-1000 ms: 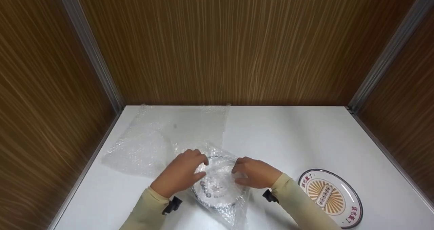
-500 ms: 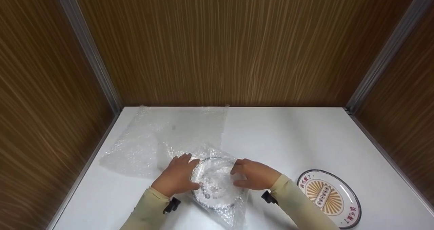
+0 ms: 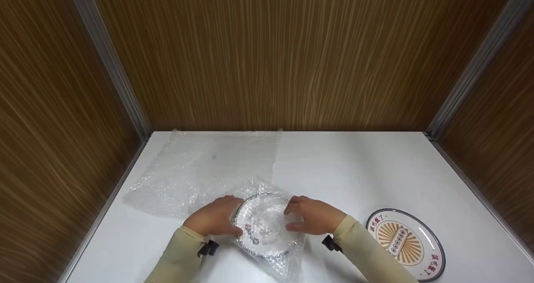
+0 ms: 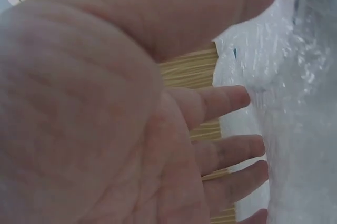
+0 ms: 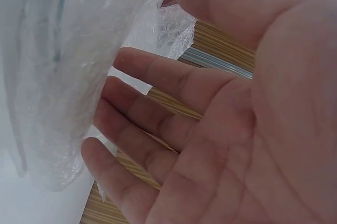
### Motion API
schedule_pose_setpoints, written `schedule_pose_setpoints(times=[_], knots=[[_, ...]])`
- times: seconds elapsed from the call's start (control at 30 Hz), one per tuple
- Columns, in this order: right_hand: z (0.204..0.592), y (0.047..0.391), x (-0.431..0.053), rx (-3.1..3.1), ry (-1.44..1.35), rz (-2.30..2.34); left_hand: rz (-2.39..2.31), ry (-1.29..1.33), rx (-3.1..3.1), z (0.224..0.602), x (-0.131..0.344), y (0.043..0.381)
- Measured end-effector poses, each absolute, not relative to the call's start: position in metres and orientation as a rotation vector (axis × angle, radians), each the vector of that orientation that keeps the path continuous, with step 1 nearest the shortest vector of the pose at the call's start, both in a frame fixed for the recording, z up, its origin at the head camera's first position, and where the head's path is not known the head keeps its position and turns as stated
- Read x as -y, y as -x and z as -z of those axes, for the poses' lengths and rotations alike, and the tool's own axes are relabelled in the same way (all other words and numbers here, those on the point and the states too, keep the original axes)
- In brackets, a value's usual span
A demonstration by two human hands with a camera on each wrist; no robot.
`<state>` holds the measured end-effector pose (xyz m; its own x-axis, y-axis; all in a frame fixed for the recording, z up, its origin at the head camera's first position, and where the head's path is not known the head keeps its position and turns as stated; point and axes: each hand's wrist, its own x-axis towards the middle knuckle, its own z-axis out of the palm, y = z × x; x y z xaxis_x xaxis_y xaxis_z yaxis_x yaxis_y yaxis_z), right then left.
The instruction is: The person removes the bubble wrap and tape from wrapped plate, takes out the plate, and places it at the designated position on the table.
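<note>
A round plate (image 3: pixel 265 228) with a dark rim and small printed figures lies inside clear bubble wrap (image 3: pixel 283 266). My left hand (image 3: pixel 217 217) rests at the plate's left edge, thumb apart from the fingers. In the left wrist view its fingertips (image 4: pixel 239 97) touch the wrap with the fingers fairly straight. On the opposite side, my right hand (image 3: pixel 315 214) touches the wrapped plate's right part. Its relaxed fingers (image 5: pixel 152 74) lie against the wrap in the right wrist view, the thumb spread away. The plate's underside is hidden.
Flat sheets of bubble wrap (image 3: pixel 233 153) spread over the back left of the white table (image 3: pixel 333 166). An oval plate (image 3: pixel 411 245) with an orange ray pattern lies at the front right. Wood-grain panels (image 3: pixel 267 57) enclose the back and sides.
My left hand has moved left and down, off the plate's top to its left edge, and the wrap there lies closer around the rim. The right hand has barely moved.
</note>
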<state>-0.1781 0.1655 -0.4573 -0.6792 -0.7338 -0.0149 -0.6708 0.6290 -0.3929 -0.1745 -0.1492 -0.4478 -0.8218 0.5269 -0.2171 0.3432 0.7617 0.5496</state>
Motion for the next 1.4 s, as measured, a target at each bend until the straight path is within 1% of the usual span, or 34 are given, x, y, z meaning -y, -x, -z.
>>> schedule_pose_setpoints(times=[0.13,0.33,0.53,0.8,1.0,1.23,1.4], knots=[[0.458,0.178,-0.166,-2.681,1.167,0.535,-0.710,-0.702,-2.557,0.453,0.153,0.181],[0.459,0.178,-0.165,-2.680,1.140,0.522,-0.656,-0.685,-2.552,0.458,0.156,0.186],[0.457,0.175,-0.161,-2.699,1.093,0.489,-0.660,-0.681,-2.595,0.452,0.151,0.179],[0.448,0.159,-0.148,-2.893,1.180,0.443,-0.590,-0.780,-2.624,0.441,0.142,0.163],[0.445,0.151,-0.139,-2.940,1.111,0.439,-0.518,-0.746,-2.630,0.444,0.137,0.160],[0.444,0.151,-0.138,-2.993,1.196,0.462,-0.492,-0.769,-2.657,0.450,0.134,0.158],[0.445,0.153,-0.139,-2.993,1.245,0.483,-0.558,-0.792,-2.681,0.451,0.130,0.157]])
